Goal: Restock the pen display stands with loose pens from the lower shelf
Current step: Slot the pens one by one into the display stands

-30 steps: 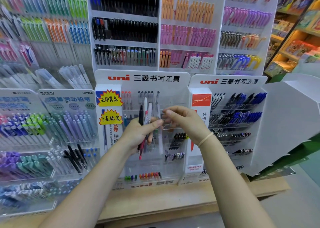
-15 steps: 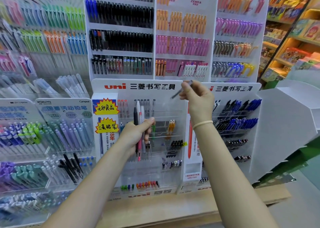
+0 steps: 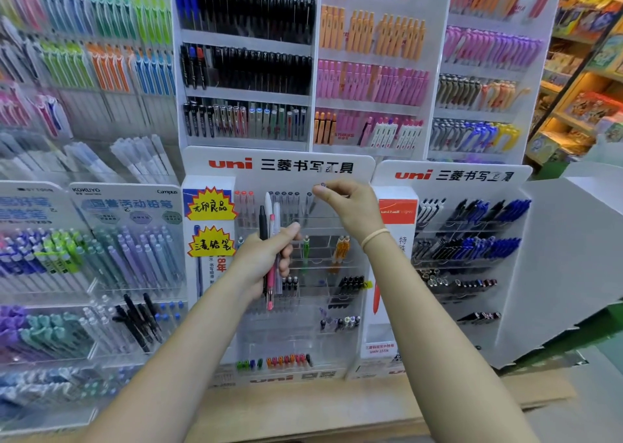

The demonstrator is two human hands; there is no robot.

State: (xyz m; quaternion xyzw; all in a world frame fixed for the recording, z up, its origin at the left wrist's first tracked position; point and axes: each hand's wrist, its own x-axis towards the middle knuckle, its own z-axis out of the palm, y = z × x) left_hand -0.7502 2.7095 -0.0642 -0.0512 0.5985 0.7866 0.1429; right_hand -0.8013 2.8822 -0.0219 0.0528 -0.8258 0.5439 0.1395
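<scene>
My left hand (image 3: 266,257) grips a bundle of loose pens (image 3: 269,240), black, white, pink and clear, held upright in front of the clear acrylic Uni display stand (image 3: 286,166). My right hand (image 3: 350,206) pinches the top of a clear pen (image 3: 312,203) at the stand's top row, beside other clear pens standing there. Lower rows of the stand hold a green pen, orange pens, black pens and small coloured ones.
A second Uni stand (image 3: 472,240) with blue and black pens is at the right. Kokuyo stands (image 3: 101,257) with pastel pens sit at the left. Tall racks of pens rise behind. A wooden shelf edge (image 3: 303,405) runs below the stands.
My right hand took one pen from the bundle, lifted it up and then lowered it toward the stand's top row. The left hand with the bundle stayed nearly still.
</scene>
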